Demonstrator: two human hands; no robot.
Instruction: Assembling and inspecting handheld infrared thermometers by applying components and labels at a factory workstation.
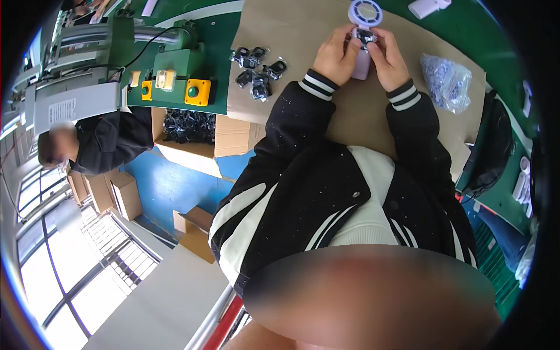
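A lilac handheld fan [360, 67] with a round slotted head [366, 13] is upright between my hands, over brown paper at the top of the view. My left hand [335, 60] is closed on its left side, thumb pressed near the neck. From the other side my right hand [389, 58] grips it, with the thumb also near the neck. Between the thumbs shows a small dark, shiny piece [365, 36]; I cannot tell whether it belongs to the fan. Left of my hands lie several small black parts in clear wrappers [259, 86].
Brown paper [291, 29] covers part of the green table. A clear bag of lilac pieces [447, 83] lies at right. Left stand a green machine with yellow button boxes [198, 92] and a carton of black parts [185, 153]. Another person [111, 140] is at far left.
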